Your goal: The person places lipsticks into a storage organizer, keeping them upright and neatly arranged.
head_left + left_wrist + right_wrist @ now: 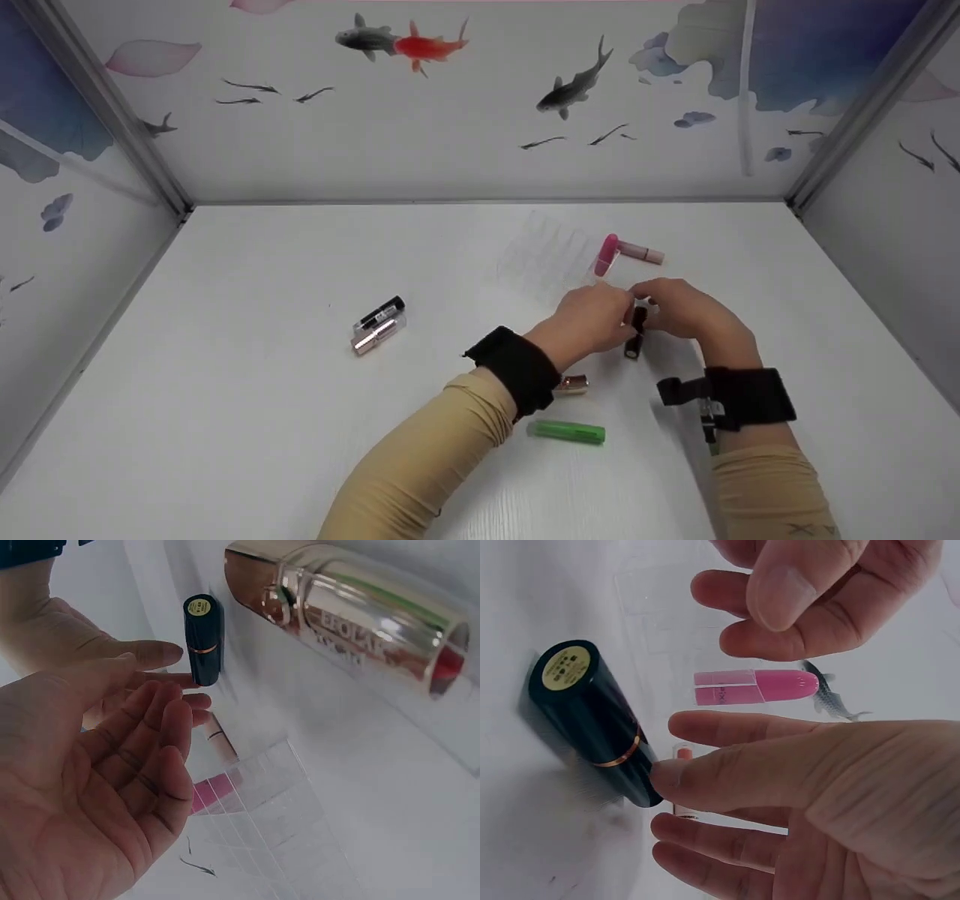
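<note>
A black lipstick tube (635, 334) with a thin gold band (619, 754) lies on the table between the two hands. My right hand (686, 307) is beside it with fingers extended. In the right wrist view its thumb (727, 772) overlaps the tube's far end; whether it touches cannot be told. My left hand (592, 319) is just left of the tube, its fingers (161, 765) loosely bent around nothing. Beyond the hands sits a clear compartmented organizer (536, 255). A bright pink tube (607, 255) leans at its right edge, next to a pale pink tube (641, 253).
A gold lipstick (345, 615) lies near my left wrist, partly hidden in the head view. Closer in is a green tube (568, 432). To the left, a black-capped tube (382, 311) and a rose-gold tube (375, 335) lie together. A patterned panel (465, 150) stands behind the table.
</note>
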`<state>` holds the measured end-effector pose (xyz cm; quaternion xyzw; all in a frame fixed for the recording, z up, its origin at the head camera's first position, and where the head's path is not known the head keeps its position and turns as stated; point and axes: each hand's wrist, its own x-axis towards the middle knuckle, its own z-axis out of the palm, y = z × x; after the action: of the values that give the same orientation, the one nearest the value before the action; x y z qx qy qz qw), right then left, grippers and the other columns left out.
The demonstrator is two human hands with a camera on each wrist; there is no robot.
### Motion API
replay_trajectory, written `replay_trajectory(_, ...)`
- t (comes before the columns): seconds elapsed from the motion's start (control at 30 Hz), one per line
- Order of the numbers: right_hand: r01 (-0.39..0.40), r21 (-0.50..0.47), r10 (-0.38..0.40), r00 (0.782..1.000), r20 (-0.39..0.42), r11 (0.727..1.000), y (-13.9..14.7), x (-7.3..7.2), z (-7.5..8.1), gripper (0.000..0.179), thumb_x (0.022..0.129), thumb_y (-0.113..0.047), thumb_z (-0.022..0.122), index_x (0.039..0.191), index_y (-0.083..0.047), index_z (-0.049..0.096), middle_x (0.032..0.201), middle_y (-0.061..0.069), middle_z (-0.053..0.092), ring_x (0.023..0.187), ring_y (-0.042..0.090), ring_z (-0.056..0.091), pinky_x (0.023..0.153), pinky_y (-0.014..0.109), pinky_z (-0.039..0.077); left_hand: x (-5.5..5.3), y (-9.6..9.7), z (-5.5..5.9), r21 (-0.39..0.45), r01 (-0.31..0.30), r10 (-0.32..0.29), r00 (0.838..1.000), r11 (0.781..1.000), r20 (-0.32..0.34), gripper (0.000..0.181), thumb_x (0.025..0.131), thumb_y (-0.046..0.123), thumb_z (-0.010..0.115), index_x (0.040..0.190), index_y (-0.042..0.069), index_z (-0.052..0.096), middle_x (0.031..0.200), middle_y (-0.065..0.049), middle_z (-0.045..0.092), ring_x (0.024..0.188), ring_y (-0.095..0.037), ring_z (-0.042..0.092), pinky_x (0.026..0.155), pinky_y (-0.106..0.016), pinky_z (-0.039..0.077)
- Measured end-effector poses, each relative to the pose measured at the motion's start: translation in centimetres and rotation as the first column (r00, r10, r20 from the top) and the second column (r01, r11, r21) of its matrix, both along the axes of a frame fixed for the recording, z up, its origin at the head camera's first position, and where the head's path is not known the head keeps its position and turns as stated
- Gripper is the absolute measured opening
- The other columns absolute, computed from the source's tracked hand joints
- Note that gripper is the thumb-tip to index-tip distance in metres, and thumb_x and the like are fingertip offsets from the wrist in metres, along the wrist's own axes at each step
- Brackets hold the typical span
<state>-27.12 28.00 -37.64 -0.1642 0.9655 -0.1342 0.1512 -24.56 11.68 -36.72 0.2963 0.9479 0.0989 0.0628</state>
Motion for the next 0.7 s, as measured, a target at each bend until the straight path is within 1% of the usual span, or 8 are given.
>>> replay_trajectory(0.13,0.015,0.012,-0.015,0.999,0.035,1.0,0.0,-0.1,-0.4,0.033,0.085,-0.004,0.064,0.118,-0.003,0.061,0.114,0.019,0.063,0.103,0.033,0.056,0.095,0.056,0.043,0.1,0.3,-0.5,-0.002,0.001,-0.001,1.0,1.0,-0.001,0.018,0.09,0.033,0.062,0.102,0.019,0.064,0.091,0.007,0.068,0.073,-0.007,0.059,0.064,-0.022,0.051)
replay_trajectory(0.27,0.016,0.001,-0.016,0.999,0.033,1.0,-0.1,-0.1,-0.5,0.032,0.084,-0.004,0.066,0.116,-0.003,0.063,0.111,0.016,0.064,0.099,0.029,0.056,0.094,0.054,0.044,0.1,0.2,-1.2,0.008,0.017,-0.017,1.0,1.0,-0.015,0.021,0.09,0.034,0.063,0.103,0.017,0.064,0.093,0.005,0.068,0.078,-0.008,0.061,0.069,-0.022,0.051)
replay_trajectory(0.4,-0.005,-0.029,0.005,1.0,0.011,1.0,-0.5,-0.1,-0.6,0.023,0.082,-0.002,0.067,0.105,-0.003,0.067,0.099,0.012,0.066,0.089,0.025,0.056,0.087,0.048,0.047,-0.1,0.0,-1.8,0.018,0.03,-0.029,0.999,0.999,-0.025,0.027,0.089,0.036,0.064,0.105,0.015,0.062,0.096,0.003,0.068,0.084,-0.01,0.064,0.074,-0.024,0.053)
replay_trajectory(0.5,-0.01,-0.034,0.01,1.0,0.015,0.999,-0.7,-0.2,-0.8,0.018,0.081,0.001,0.067,0.098,-0.004,0.068,0.09,0.008,0.065,0.082,0.021,0.054,0.081,0.043,0.048,-0.1,0.0,-2.2,0.011,0.026,-0.026,1.0,1.0,-0.016,0.03,0.088,0.035,0.066,0.109,0.014,0.06,0.099,0.002,0.068,0.09,-0.011,0.064,0.078,-0.025,0.053)
replay_trajectory(0.6,-0.005,-0.024,0.006,0.999,0.036,1.0,-0.9,-0.3,-0.9,0.018,0.08,0.002,0.067,0.097,-0.005,0.069,0.086,0.006,0.065,0.079,0.02,0.052,0.079,0.041,0.048,-0.1,0.1,-2.4,0.007,0.019,-0.019,1.0,1.0,-0.006,0.034,0.087,0.032,0.067,0.113,0.013,0.057,0.103,0.0,0.067,0.096,-0.012,0.064,0.082,-0.025,0.052)
replay_trajectory(0.7,-0.016,-0.01,0.016,0.998,0.055,1.0,-1.1,-0.4,-1.0,0.018,0.08,0.0,0.068,0.097,-0.007,0.069,0.084,0.005,0.064,0.079,0.02,0.051,0.077,0.039,0.047,-0.3,0.0,-2.7,0.027,0.015,-0.015,1.0,1.0,-0.002,0.034,0.086,0.029,0.069,0.113,0.012,0.058,0.103,-0.001,0.067,0.097,-0.013,0.064,0.084,-0.024,0.052)
